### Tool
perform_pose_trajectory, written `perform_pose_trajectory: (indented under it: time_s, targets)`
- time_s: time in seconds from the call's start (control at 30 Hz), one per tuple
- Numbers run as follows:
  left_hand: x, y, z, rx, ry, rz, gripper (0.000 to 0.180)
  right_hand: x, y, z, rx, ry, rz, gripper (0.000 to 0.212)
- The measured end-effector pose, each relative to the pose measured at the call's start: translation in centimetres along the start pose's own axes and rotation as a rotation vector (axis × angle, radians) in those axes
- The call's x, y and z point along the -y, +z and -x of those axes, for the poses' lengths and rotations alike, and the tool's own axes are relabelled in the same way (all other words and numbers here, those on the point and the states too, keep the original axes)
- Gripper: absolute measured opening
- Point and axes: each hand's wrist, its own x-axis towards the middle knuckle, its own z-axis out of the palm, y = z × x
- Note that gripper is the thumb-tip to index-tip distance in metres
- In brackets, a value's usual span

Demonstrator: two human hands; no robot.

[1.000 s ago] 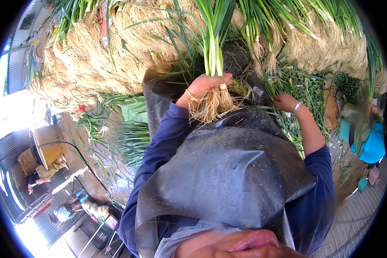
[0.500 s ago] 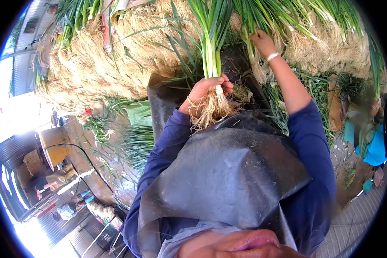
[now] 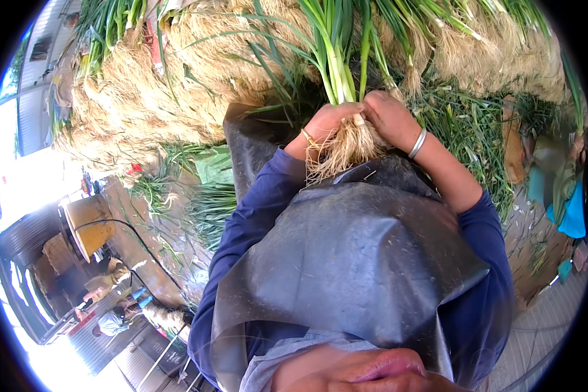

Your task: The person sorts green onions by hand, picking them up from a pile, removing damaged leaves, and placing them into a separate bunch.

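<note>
My left hand [image 3: 325, 125] is closed round the white lower stems of a bunch of spring onions [image 3: 335, 68]. Their pale, stringy roots [image 3: 349, 149] hang below my fingers, just above the black apron [image 3: 346, 255] over my lap. Against the bunch's right side, my right hand [image 3: 392, 123] is closed on a single spring onion [image 3: 365, 55], whose green stalk rises beside the others. Both hands touch or nearly touch at the stems; the right fingertips are mostly hidden.
A long heap of spring onions with thick roots [image 3: 196, 72] stretches across the far side. Loose green leaves [image 3: 467, 130] lie to the right, and a pile of leaves [image 3: 212, 215] to the left. A black cable [image 3: 140, 242] crosses the floor at left.
My right hand has come back from the heap toward me and left, bringing a spring onion against the bunch. My left hand has shifted slightly right with the bunch.
</note>
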Motion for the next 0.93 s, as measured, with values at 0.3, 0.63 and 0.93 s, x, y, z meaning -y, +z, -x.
perform_pose_trajectory:
  time_s: [0.3,0.63,0.93]
  targets:
    - [-0.8,-1.9,2.7,0.305,0.099,0.482,0.032,-8.5,-3.4,4.1,0.291,0.330,0.196,0.026]
    - [-0.2,-1.1,1.3,0.243,0.095,0.249,0.017,-18.4,4.3,-2.5,-0.043,0.698,-0.099,0.046]
    - [0.8,-3.3,-0.4,0.077,0.001,0.029,0.068,-4.4,-3.0,-4.5,0.316,0.633,-0.562,0.039]
